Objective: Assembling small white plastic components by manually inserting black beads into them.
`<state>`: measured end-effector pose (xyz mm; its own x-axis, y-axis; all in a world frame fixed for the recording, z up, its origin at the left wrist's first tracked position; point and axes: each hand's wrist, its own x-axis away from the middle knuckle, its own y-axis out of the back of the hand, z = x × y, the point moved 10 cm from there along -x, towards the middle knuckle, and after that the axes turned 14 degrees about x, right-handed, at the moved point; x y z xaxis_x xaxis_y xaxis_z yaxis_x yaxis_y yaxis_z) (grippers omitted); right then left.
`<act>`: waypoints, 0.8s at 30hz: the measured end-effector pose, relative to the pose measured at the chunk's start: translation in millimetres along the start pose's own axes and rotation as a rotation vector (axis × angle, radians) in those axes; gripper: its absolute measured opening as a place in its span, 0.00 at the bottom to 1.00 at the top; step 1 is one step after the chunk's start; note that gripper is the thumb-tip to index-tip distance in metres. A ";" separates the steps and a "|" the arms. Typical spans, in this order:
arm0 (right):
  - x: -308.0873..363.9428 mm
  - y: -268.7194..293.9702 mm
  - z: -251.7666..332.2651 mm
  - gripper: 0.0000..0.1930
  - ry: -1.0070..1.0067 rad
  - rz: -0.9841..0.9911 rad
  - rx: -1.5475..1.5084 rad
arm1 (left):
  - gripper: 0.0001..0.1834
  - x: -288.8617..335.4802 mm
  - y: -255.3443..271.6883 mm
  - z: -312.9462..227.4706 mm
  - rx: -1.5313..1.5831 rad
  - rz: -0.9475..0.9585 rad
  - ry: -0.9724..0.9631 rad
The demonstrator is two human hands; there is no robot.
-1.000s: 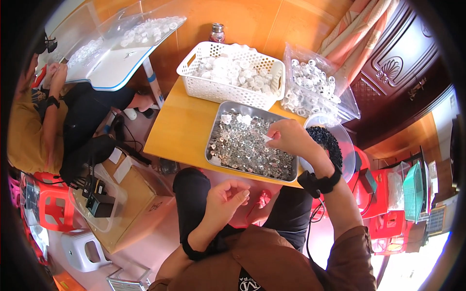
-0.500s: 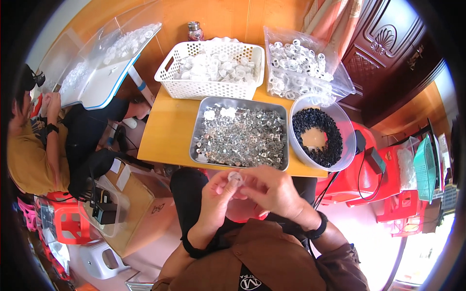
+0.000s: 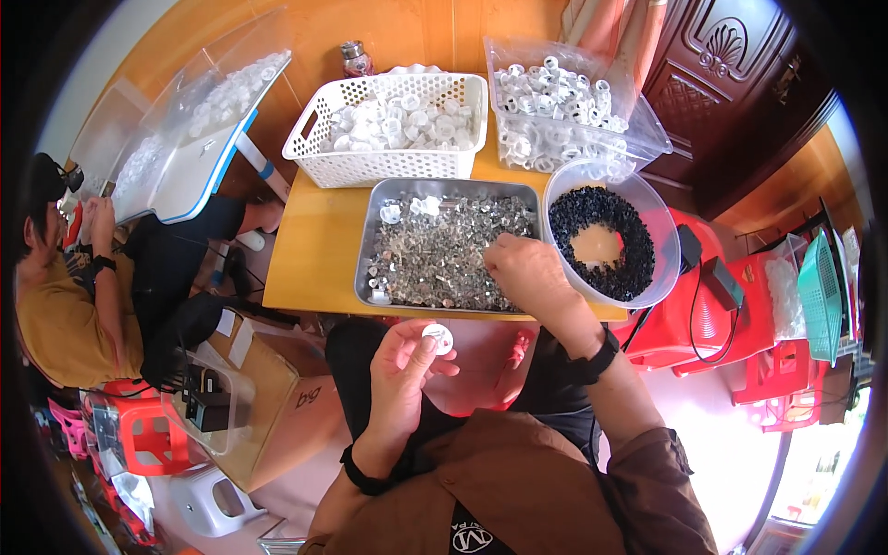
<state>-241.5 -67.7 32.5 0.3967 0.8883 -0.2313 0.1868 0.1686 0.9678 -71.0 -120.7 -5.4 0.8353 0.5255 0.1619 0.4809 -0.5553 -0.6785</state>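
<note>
My left hand (image 3: 400,375) pinches a small round white plastic part (image 3: 437,339) between thumb and fingers, above my lap. Some small detail shows on the part's face, too fine to make out. My right hand (image 3: 532,276) reaches over the right side of a metal tray (image 3: 361,268), its fingertips drawn together at the heap of small shiny metal pieces (image 3: 444,245). Whatever those fingertips hold is hidden. A few white plastic parts (image 3: 425,205) lie among the metal at the tray's far left.
Behind the tray stands a white basket (image 3: 388,169) of whitish plastic parts. A clear bin (image 3: 638,139) of white rings is at the back right, near a clear tub (image 3: 662,264) of black pieces. A jar (image 3: 355,59) stands behind. Another person (image 3: 69,305) works at the left.
My right hand has left the white part and moved forward and right into the metal tray. My left hand keeps the part, now turned with its round face showing.
</note>
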 end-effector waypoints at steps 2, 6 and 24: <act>4.1 8.8 -6.5 0.01 -0.038 -0.031 -0.087 | 0.15 -1.8 -2.9 -1.1 -0.047 0.002 -0.001; 13.7 24.4 -14.6 0.03 -0.112 -0.162 -0.417 | 0.15 -3.9 -11.4 -3.1 -0.079 0.028 -0.018; 73.0 100.4 14.6 0.08 -0.081 -0.408 -0.614 | 0.18 -5.7 -38.0 8.1 -0.010 0.223 0.117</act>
<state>-180.6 7.8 111.3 0.4724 0.6737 -0.5682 -0.1934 0.7082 0.6790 -96.1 -97.3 13.6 0.9460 0.3112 0.0913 0.2833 -0.6560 -0.6995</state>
